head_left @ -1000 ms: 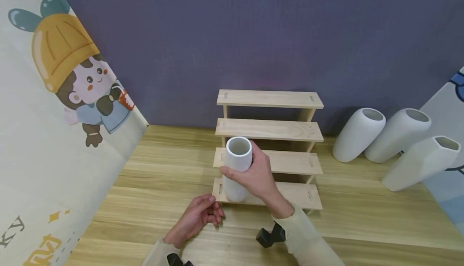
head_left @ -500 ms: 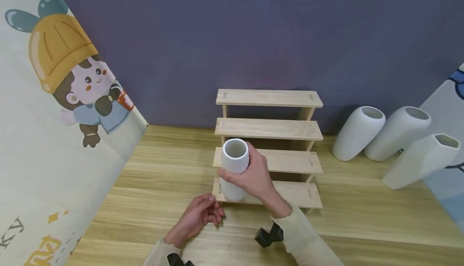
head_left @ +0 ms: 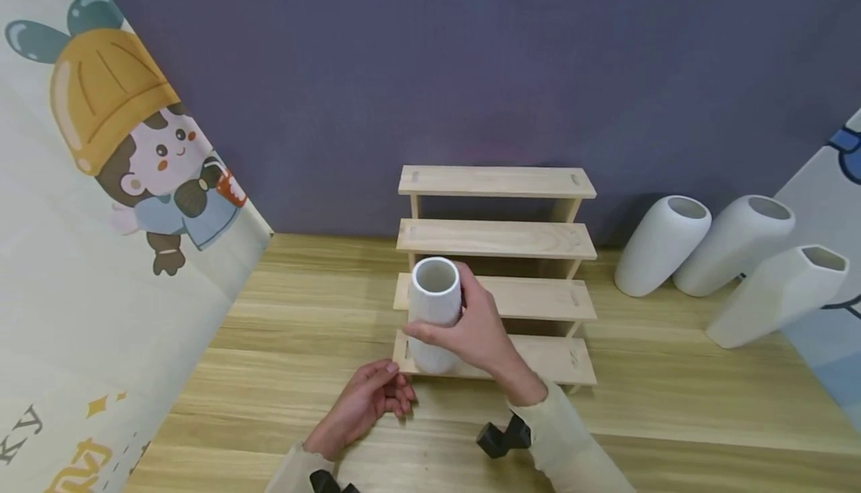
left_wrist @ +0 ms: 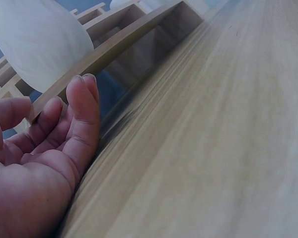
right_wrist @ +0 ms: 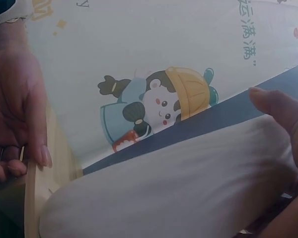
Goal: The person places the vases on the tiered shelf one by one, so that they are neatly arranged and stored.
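Observation:
A white vase (head_left: 433, 306) stands upright on the lowest tier of a stepped wooden display stand (head_left: 551, 358), near its left end. My right hand (head_left: 474, 329) curves around the vase's right side, its thumb stretched across the front. A gap shows between that thumb (right_wrist: 278, 106) and the vase (right_wrist: 179, 183) in the right wrist view. The far fingers are mostly hidden. My left hand (head_left: 366, 400) pinches the lowest tier's front left corner, thumb on top and fingers curled below. Thumb and fingers meet at that corner in the left wrist view.
Two rounded white vases (head_left: 662, 246) (head_left: 733, 246) and an angular white vase (head_left: 776, 295) stand on the wooden tabletop (head_left: 309, 291) to the right. A dark blue wall (head_left: 471, 60) rises right behind the stand. A panel with a cartoon figure (head_left: 188, 194) borders the left side.
The vase shifted slightly left along the lowest tier, then stayed put. My right thumb has straightened and come away from it. The left hand has held its place.

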`<state>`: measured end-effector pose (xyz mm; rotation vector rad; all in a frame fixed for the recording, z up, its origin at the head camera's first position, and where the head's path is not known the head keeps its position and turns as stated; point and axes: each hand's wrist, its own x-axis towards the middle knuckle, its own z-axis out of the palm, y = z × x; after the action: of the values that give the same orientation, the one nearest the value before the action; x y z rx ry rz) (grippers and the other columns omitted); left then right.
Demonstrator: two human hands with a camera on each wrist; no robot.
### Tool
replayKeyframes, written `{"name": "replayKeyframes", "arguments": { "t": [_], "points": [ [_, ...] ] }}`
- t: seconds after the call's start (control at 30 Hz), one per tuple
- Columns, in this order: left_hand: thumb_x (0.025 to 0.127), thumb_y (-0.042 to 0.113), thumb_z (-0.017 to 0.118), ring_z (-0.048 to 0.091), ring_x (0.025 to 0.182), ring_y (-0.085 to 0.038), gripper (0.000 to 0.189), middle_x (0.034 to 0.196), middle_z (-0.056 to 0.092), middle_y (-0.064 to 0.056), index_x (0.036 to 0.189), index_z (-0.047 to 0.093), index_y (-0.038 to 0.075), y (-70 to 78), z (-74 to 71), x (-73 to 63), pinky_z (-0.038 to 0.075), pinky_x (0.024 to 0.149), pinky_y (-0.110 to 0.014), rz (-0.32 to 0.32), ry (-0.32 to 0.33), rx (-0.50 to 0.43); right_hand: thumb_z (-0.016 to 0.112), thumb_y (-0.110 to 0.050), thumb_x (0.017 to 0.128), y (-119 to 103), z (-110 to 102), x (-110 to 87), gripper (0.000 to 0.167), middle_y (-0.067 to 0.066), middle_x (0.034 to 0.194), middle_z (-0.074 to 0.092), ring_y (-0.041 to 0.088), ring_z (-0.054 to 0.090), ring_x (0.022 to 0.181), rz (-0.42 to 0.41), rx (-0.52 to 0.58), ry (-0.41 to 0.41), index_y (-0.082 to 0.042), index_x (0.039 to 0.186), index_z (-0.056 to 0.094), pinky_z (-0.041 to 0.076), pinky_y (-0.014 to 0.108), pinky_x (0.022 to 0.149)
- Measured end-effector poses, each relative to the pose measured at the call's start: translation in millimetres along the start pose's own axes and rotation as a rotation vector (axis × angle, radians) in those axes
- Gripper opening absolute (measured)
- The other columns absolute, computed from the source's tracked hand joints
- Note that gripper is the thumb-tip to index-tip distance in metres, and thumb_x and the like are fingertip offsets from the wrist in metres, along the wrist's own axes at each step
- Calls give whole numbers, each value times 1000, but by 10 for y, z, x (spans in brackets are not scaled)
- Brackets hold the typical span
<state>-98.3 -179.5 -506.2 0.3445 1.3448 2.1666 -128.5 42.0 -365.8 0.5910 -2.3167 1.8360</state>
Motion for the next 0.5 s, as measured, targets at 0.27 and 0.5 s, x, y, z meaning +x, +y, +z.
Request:
{"name": "replayKeyframes", "arguments": {
  "t": [0.27,0.5],
  "points": [
    [110,21,34,69,77,-7,31,90,75,2,96,60,13,-15,-19,11,58,67,-19,2,4,11,90,-8,70,23,-173,-52,78,9,131,62,26,62,121,-78,12,-7,-9,136,48,52,48,104],
    [111,19,32,69,77,-7,33,90,75,2,95,61,13,-13,-18,17,58,66,-19,5,0,-2,89,-5,70,58,-334,-113,77,12,134,60,27,58,126,-79,6,22,-4,136,48,50,49,107]
  ]
}}
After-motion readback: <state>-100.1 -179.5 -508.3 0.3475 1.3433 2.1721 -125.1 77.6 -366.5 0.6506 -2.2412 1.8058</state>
